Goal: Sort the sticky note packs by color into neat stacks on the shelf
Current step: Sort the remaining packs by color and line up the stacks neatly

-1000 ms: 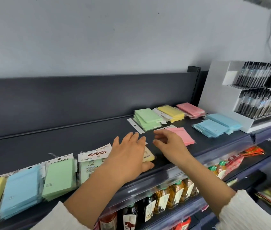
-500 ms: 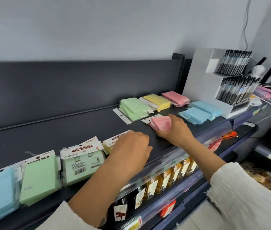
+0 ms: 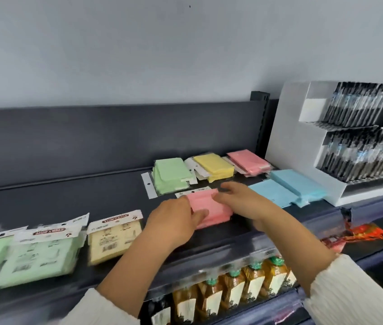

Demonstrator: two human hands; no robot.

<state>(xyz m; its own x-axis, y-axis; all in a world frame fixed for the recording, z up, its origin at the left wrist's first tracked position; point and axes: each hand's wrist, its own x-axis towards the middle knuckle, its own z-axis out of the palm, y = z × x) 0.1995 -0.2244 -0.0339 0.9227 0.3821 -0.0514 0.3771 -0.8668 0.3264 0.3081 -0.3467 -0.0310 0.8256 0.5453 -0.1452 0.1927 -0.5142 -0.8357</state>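
pack location: pink plastic-wrapped sticky note pack (image 3: 211, 208) lies flat on the dark grey metal shelf (image 3: 80, 202), front-centre, between both hands
pack vs left hand: at 2 o'clock of the left hand (image 3: 171, 222), touching
pack vs right hand: at 9 o'clock of the right hand (image 3: 241, 204), touching
left hand state: grasping the pink pack at its left edge, thumb across the top
right hand state: fingers curled over the pack's far right side, grasping it
sorted stacks, from the pack: green stack (image 3: 170, 177) at 11 o'clock, yellow stack (image 3: 214, 166) at 12, pink stack (image 3: 249, 160) at 1, blue stacks (image 3: 286, 188) at 2, just beside the right hand
unsorted: yellow pack with white header card (image 3: 114, 238) at 9 o'clock of the left hand; green packs (image 3: 38, 256) beyond it
hidden/unclear: pack's right edge is under the right hand; left fingers hidden; right fingertips motion-blurred; label print unreadable; leftmost green pack cut by the frame
arm pose: both forearms reach up from 6 o'clock, converging; white ribbed sleeves (image 3: 361, 289) at the bottom edge
other: white pen display (image 3: 303, 146) at 3 o'clock
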